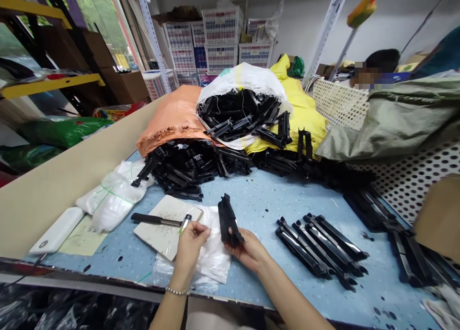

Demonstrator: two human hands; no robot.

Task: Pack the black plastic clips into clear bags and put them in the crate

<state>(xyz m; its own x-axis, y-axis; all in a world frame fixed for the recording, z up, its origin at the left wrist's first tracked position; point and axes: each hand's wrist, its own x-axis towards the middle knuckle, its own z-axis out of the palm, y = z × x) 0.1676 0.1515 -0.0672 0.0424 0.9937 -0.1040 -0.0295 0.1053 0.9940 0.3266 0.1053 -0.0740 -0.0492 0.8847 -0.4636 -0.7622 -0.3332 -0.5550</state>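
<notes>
- The right hand pinches the near end of a black part, fingers curled round it; the part is tilted, its far end pointing away, over the middle of the bench.
- The left hand has its thumb and fingertips pressed together; whether anything thin is between them, I cannot tell.
- Clear bags lie under and just beside the left hand.
- A hammer lies on a pale tile to the left, its head just beyond the left hand.
- A row of black parts lies side by side to the right, slanting.
- Far on the bench, an orange sack, a white sack and a yellow sack stand together, with a heap of black parts in front.
- A tied white bundle lies at left, near a white device and yellow paper.
- Far right, another person's head shows behind a perforated crate.
</notes>
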